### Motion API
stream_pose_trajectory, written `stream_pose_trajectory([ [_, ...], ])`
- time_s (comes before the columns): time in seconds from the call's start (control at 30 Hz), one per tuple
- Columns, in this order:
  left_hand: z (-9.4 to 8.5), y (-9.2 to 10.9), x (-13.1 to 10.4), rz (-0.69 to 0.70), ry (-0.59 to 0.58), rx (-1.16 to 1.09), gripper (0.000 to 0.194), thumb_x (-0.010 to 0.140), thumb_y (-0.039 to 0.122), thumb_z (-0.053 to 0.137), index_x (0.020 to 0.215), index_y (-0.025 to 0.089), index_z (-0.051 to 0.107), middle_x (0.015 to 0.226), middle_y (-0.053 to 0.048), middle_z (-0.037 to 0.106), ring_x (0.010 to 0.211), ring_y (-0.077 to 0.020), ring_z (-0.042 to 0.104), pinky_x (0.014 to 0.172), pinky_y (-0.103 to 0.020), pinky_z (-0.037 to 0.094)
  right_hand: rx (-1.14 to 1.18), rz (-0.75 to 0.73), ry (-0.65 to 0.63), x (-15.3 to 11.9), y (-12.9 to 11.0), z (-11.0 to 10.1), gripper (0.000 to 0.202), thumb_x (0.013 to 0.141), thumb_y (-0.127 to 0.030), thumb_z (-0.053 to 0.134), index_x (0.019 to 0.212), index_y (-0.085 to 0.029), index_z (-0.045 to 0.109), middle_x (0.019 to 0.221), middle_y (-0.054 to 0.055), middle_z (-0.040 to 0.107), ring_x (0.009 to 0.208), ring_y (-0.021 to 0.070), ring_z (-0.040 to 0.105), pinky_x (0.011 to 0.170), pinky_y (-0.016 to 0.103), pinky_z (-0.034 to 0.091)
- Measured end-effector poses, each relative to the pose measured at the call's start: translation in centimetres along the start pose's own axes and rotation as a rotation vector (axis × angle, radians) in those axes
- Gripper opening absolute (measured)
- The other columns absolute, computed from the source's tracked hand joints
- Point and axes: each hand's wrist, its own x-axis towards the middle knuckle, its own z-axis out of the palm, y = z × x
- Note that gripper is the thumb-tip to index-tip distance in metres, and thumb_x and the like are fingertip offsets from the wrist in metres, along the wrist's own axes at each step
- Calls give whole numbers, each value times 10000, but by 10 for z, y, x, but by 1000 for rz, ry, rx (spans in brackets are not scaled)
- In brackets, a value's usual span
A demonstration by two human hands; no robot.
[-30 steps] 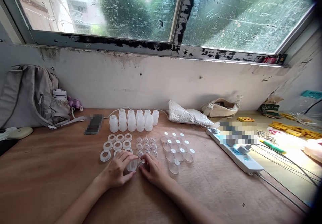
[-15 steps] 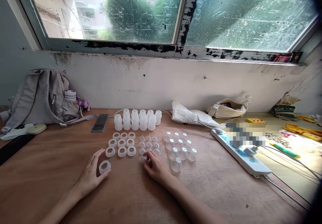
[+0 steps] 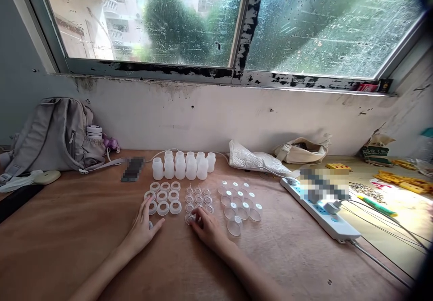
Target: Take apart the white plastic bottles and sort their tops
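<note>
The front clear piece (image 3: 187,220) is sitting on the table (image 3: 176,269) at the fingertips of the right hand (image 3: 210,230); whether they are gripping it, I cannot tell. The left hand (image 3: 142,228) is holding thumb and fingers apart beside the rings (image 3: 162,201), partly covering one. Bottles (image 3: 180,170) are standing behind.

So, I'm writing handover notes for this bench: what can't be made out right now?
All in the head view:
Nearest translucent ring: mostly hidden by the left hand; grip unclear.
Nearest clear round piece: partly covered by the right hand.
Phone-like slab: pixelated.
Power strip: far sockets partly pixelated.
Black object: cut off by the left edge.
</note>
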Motion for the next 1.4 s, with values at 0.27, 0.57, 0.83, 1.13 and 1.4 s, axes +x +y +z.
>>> stream_pose_trajectory([
  [0.27,-2,6,13,139,-43,218,544,767,475,457,1247,237,364,1316,-89,397,1219,-265,332,966,-439,310,-14,7,-36,0,-1,-2,187,788,-212,479,968,-213,530,843,31,562,691,134,543,632,238,434],
  [0.57,0,-7,41,-154,-7,-51,539,767,504,428,1192,173,396,1297,-143,377,1206,-267,355,965,-427,321,-24,4,-36,1,-1,-3,175,788,-220,485,955,-213,537,834,23,565,711,135,546,647,236,425],
  [0.83,3,-13,48,-210,45,-294,445,780,458,441,1139,197,420,1255,-121,422,1214,-247,343,976,-434,298,-27,3,-27,1,1,-2,172,792,-224,481,956,-221,534,845,20,565,721,137,548,655,241,427],
  [1.13,-4,-5,43,-95,74,-170,396,798,418,432,1127,199,439,1256,-110,408,1211,-243,348,944,-406,355,0,-12,-26,-1,0,-4,198,797,-219,472,990,-217,514,858,16,554,676,121,541,628,238,427],
  [1.4,-11,36,16,318,-38,141,362,803,320,449,1152,227,471,1268,-82,442,1199,-268,350,960,-449,317,26,-40,-1,-1,-2,-8,183,806,-214,471,982,-213,523,854,28,557,663,122,532,634,240,432],
])
